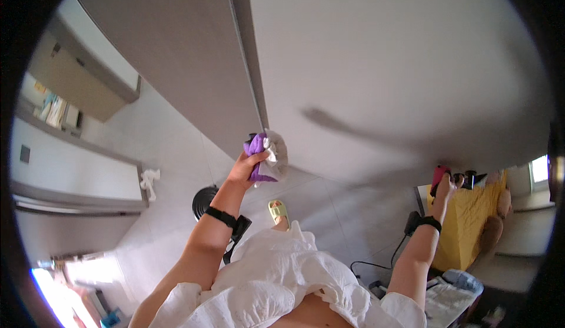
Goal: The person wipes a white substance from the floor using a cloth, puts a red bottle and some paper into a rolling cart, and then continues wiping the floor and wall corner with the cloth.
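My left hand (248, 165) grips a bundle of purple and white cloth (274, 153) in front of the lower end of a door's edge, near the middle of the view. A small dark thing shows at the top of the bundle. Out to the right, my right hand (446, 182) is beside a pinkish-red object (439, 175) and some dark knob-like things (470, 179) near the pale wall (379, 63). Whether its fingers hold the red object is too small to tell. Both forearms wear black straps with small devices.
A brown door panel (176, 41) stands ahead on the left. A round black object (204, 202) lies on the grey tiled floor (326, 204). A white cloth (150, 183) hangs or lies by a cabinet corner. A yellow cover (463, 222) and a bin-like container (459, 288) are at right.
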The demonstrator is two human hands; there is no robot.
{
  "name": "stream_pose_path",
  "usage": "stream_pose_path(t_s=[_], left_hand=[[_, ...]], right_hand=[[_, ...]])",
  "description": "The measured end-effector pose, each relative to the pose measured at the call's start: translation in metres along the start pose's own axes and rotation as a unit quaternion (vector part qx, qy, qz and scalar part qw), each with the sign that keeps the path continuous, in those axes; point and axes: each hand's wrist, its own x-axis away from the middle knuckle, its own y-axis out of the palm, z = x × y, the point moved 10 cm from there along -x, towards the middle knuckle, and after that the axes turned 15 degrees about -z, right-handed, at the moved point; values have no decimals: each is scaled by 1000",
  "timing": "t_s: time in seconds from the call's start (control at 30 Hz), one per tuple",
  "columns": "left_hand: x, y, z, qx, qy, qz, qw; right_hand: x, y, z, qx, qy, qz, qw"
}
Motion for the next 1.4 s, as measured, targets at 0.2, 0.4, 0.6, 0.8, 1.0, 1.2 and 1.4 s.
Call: stream_pose_path(t_s=[0.2, 0.4, 0.6, 0.8, 1.0, 1.2, 1.4], left_hand=[[-3, 51, 19, -16, -19, -83, 996], [2, 102, 27, -1, -90, -126, 988], [6, 109, 46, -55, -121, -158, 979], [8, 98, 37, -18, -153, -128, 980], [4, 72, 20, 4, -125, -46, 991], [16, 53, 16, 24, -62, 66, 996], [-7, 64, 5, 40, -30, 115, 992]], right_hand=[[33, -31, -72, 61, 24, 93, 994], [36, -58, -96, -94, 7, 110, 989], [74, -31, -91, 35, 78, 72, 994], [119, -32, -64, -54, 117, 89, 988], [90, -79, -47, -50, 150, 58, 986], [97, -91, 38, 70, 221, 26, 972], [109, -85, 52, -77, 268, 53, 959]])
